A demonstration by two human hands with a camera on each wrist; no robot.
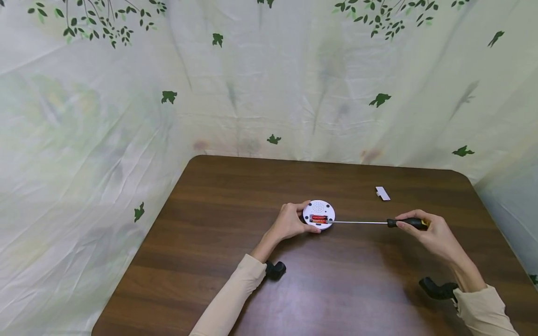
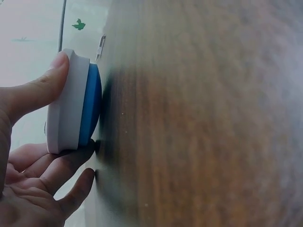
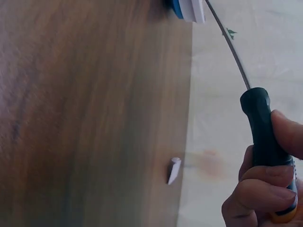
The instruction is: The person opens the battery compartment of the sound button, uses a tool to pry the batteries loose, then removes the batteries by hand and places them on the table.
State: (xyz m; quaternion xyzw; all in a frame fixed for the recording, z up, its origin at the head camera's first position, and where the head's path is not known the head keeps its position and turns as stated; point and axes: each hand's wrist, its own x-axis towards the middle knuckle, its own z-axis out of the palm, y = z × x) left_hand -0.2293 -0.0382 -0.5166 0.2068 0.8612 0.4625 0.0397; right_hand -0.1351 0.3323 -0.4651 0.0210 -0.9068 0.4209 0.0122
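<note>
My left hand [image 1: 290, 221] grips a round white battery device [image 1: 319, 207] by its rim, thumb on the near side and fingers at the far side. Its underside faces up, with red batteries [image 1: 318, 219] in an uncovered compartment. In the left wrist view a blue layer [image 2: 91, 106] shows beneath the white body, close to the table. My right hand [image 1: 437, 235] holds a screwdriver [image 3: 266, 130] by its black and yellow handle. The long thin shaft lies almost level, its tip at the right end of the batteries; exact contact is too small to tell.
A small white battery cover [image 1: 383, 193] lies on the brown wooden table [image 1: 235, 196], beyond the screwdriver. Behind the table's far edge hangs a pale curtain [image 1: 269, 93] with leaf prints. Each wrist carries a black camera mount [image 1: 437, 288].
</note>
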